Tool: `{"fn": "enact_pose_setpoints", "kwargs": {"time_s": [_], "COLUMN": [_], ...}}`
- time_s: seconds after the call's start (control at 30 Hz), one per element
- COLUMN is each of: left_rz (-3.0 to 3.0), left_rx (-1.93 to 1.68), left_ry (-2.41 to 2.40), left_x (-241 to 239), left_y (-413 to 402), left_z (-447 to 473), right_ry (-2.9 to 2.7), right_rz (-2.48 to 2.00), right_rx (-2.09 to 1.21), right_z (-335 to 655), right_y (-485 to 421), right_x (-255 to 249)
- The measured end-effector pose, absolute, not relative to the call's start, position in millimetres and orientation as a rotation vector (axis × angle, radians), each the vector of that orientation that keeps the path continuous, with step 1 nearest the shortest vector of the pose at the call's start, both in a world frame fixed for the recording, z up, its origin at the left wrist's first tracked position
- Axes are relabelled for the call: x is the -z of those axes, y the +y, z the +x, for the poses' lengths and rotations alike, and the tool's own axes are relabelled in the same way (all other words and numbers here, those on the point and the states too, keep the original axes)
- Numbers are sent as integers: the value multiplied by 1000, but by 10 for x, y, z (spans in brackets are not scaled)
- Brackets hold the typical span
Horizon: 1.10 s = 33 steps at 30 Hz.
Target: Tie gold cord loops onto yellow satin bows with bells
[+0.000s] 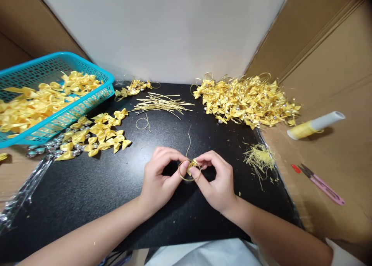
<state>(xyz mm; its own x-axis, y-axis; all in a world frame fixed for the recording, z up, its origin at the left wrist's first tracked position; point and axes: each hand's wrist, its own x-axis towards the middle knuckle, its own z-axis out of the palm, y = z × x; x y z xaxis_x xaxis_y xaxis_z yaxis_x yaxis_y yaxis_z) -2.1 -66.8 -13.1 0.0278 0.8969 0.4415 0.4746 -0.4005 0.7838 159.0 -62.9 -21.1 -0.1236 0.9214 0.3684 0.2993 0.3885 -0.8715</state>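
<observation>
At the near middle of the black tabletop, both my hands are closed around one small piece of work. It is a yellow ribbon bow (189,169) with a loop of gold cord (186,179) around it, and a thin loose end sticks up away from me. My left hand (161,177) pinches it from the left between thumb and fingers. From the right, my right hand (217,181) pinches it too, its thumb tip over the bow. The fingertips hide part of the bow and where the cord joins it.
A turquoise basket (72,103) of yellow bows stands left, with bows and silvery bells (95,136) beside it. Cut gold cords (162,104) lie behind my hands. Finished-looking bows (247,99) heap at the back right. Right are cord scraps (259,157), pink snips (325,186) and a tube (316,125).
</observation>
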Motion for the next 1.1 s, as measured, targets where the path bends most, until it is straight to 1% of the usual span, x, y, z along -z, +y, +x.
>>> {"fn": "enact_pose_setpoints", "kwargs": {"time_s": [0.17, 0.37, 0.57, 0.83, 1.1], "left_rz": [1846, 1766, 1750, 1759, 1881], "left_rx": [-1330, -1303, -1264, -1184, -1180], "left_ry": [1391, 1407, 1422, 1388, 1315], "left_x": [139, 139, 127, 119, 116], "left_y": [-679, -673, -678, -697, -695], "left_z": [2, -1, 0, 23, 3], "right_ry": [-1834, -1811, -1875, -1901, -1883], "right_rz": [-1113, -1109, -1157, -1122, -1056], "right_rx": [-702, -754, -643, -706, -671], "right_z": [1616, 1606, 1610, 1633, 1648], "right_y": [-615, -623, -606, -574, -539], "right_x": [203, 180, 141, 139, 162]}}
